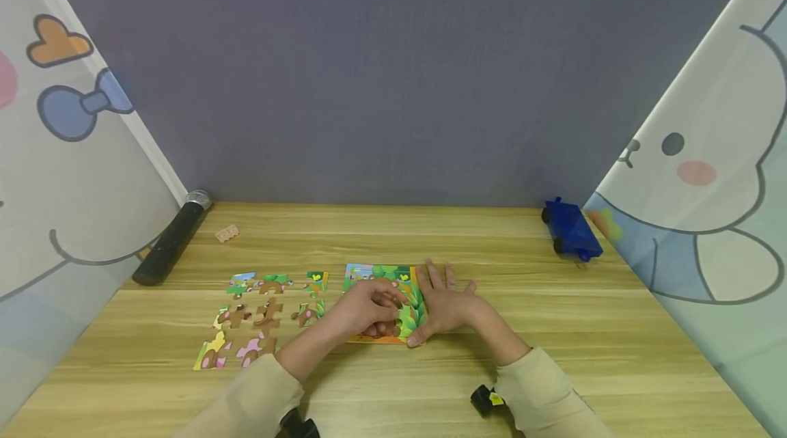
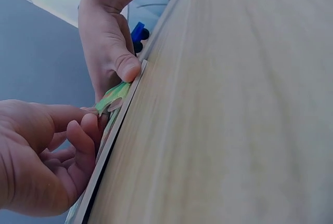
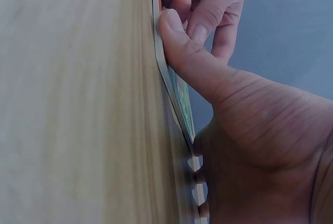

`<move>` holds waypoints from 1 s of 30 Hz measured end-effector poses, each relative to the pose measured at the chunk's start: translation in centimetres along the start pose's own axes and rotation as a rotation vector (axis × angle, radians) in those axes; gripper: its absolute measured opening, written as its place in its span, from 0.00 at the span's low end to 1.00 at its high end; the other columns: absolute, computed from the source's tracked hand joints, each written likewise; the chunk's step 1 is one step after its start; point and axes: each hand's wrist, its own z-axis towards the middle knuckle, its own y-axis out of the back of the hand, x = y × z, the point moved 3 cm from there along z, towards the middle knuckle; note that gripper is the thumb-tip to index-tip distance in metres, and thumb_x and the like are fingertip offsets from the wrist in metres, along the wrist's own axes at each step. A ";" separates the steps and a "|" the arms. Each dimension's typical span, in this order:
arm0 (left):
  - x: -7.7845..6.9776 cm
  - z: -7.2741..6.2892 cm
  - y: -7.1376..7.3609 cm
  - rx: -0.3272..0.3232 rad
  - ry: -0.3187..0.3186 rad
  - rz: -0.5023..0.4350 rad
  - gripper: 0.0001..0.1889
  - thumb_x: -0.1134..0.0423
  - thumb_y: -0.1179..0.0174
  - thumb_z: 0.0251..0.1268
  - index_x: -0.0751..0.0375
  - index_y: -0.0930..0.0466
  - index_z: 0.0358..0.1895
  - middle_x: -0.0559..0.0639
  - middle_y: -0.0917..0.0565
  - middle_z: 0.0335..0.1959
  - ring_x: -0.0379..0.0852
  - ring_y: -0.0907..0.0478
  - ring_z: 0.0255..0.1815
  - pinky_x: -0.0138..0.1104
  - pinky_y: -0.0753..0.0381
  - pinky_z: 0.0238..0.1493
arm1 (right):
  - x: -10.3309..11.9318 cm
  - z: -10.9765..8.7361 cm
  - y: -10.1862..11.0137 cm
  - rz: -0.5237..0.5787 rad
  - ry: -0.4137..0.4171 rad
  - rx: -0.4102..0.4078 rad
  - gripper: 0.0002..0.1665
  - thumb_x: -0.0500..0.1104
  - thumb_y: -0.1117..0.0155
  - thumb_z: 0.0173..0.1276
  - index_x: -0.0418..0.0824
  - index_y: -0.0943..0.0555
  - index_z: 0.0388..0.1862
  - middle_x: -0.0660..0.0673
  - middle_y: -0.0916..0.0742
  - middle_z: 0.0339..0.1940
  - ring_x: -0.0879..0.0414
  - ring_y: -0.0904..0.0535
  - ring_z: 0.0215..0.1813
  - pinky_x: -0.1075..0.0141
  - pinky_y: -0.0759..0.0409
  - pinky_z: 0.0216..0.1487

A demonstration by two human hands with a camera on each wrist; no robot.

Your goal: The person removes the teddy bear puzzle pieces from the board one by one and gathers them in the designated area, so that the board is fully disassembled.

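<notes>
A colourful jigsaw puzzle board (image 1: 387, 340) with green leaves and an orange border lies on the wooden table. Over its middle, my left hand (image 1: 359, 308) pinches a green puzzle piece (image 2: 112, 98) between thumb and finger; the piece is tilted up from the board in the left wrist view. My right hand (image 1: 445, 308) rests on the board's right edge, fingers spread and thumb near the lower right corner. Part of the board's picture is hidden under the left hand. Left of the board lie several loose puzzle pieces (image 1: 268, 313) showing parts of a brown animal, set out in rough rows.
A black microphone (image 1: 175, 240) lies at the table's left edge, with a small pinkish block (image 1: 227, 233) beside it. At the far right is a blue toy car (image 1: 572, 229). A grey panel (image 1: 393, 83) stands behind the table, and printed cloth walls flank both sides.
</notes>
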 end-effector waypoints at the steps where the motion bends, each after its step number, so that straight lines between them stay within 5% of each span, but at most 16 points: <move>1: 0.0 -0.1 0.0 -0.002 0.004 -0.011 0.12 0.73 0.38 0.68 0.69 0.18 0.53 0.57 0.16 0.30 0.38 0.28 0.14 0.28 0.26 0.18 | 0.0 0.0 0.0 0.001 0.000 0.001 0.82 0.76 0.25 0.47 0.38 0.60 0.84 0.35 0.63 0.83 0.28 0.70 0.79 0.15 0.63 0.58; 7: 0.3 -0.2 0.4 -0.034 0.025 -0.052 0.12 0.73 0.38 0.67 0.68 0.17 0.52 0.58 0.16 0.31 0.38 0.29 0.14 0.28 0.25 0.18 | 0.2 -0.1 0.0 0.000 -0.003 0.001 0.82 0.75 0.24 0.47 0.38 0.60 0.84 0.35 0.62 0.83 0.28 0.70 0.79 0.16 0.63 0.59; 14: 0.7 -0.7 1.8 -0.064 0.045 -0.092 0.16 0.72 0.39 0.68 0.67 0.19 0.57 0.55 0.21 0.18 0.41 0.24 0.14 0.29 0.31 0.15 | 0.2 -0.1 0.0 0.005 -0.003 -0.007 0.83 0.75 0.23 0.46 0.38 0.60 0.84 0.35 0.62 0.83 0.29 0.70 0.79 0.16 0.63 0.58; 30: 1.2 -4.2 5.2 -0.064 0.066 -0.039 0.18 0.69 0.38 0.70 0.67 0.21 0.61 0.60 0.19 0.34 0.47 0.20 0.30 0.31 0.23 0.25 | 0.1 0.0 0.0 -0.005 -0.009 -0.003 0.83 0.75 0.23 0.46 0.39 0.61 0.84 0.36 0.62 0.83 0.30 0.71 0.79 0.16 0.63 0.59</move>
